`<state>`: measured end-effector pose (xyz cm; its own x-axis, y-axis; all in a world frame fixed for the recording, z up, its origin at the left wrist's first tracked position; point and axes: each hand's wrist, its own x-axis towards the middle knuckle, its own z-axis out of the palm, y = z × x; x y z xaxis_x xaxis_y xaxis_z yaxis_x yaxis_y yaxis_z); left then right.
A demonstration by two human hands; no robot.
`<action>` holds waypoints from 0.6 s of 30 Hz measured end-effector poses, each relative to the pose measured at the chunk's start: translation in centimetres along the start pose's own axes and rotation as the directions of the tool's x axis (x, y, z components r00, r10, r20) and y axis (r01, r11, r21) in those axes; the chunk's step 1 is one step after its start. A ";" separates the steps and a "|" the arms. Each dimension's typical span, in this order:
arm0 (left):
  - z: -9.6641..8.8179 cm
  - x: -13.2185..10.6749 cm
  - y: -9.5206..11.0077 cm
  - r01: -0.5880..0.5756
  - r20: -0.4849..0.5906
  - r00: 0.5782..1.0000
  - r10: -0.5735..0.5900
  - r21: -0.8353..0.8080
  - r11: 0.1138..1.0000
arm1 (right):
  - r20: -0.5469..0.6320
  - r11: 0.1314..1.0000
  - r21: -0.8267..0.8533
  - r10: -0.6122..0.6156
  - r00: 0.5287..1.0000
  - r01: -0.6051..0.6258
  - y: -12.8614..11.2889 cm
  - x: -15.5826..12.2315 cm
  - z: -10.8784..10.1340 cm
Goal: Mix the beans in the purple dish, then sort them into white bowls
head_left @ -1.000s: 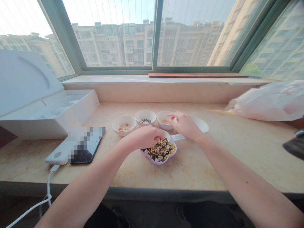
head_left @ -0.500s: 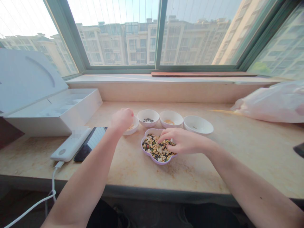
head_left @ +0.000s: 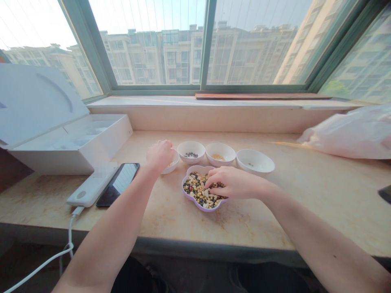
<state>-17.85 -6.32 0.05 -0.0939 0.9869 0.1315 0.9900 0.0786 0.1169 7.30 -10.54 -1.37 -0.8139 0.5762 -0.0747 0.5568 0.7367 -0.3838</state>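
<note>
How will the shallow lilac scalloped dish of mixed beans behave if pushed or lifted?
The shallow lilac scalloped dish looks stiff, not floppy. Its low rim and heaped loose beans and nut pieces suggest spilling if tilted. Flat on the smooth pale stone sill, it would probably slide rather than tip.

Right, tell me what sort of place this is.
Likely a home in an apartment complex: a wide stone windowsill, a green-framed window, and multi-storey residential blocks outside.
</note>
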 end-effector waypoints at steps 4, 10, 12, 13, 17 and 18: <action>0.1 -0.1 0.1 -0.026 -0.005 1.000 0.026 -0.010 1.000 | 0.020 0.999 -0.024 0.035 0.999 -0.035 0.2 0.2 0.0; 0.5 -0.3 0.4 -0.074 -0.018 0.997 0.073 -0.039 0.997 | 0.003 0.996 -0.025 0.083 0.997 -0.083 0.2 0.4 0.1; 0.7 -0.3 0.6 -0.100 -0.027 0.995 0.098 -0.048 0.994 | -0.002 0.997 -0.011 0.081 0.997 -0.081 0.1 0.5 0.1; 0.9 -0.3 0.6 -0.110 -0.032 0.994 0.108 -0.055 0.992 | -0.003 0.997 -0.004 0.081 0.997 -0.081 0.1 0.4 0.2; 1.3 -0.3 0.7 -0.144 -0.043 0.989 0.141 -0.091 0.985 | -0.019 0.996 0.043 0.078 0.997 -0.077 0.2 0.3 0.3; 1.3 -0.4 0.8 -0.151 -0.045 0.988 0.147 -0.098 0.984 | -0.021 0.995 0.055 0.081 0.997 -0.080 0.2 0.3 0.3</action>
<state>-16.91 -6.48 -1.14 0.0483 0.9803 0.1917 0.9777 -0.0857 0.1916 7.14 -10.32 -1.72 -0.7625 0.6412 -0.0866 0.6099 0.6677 -0.4268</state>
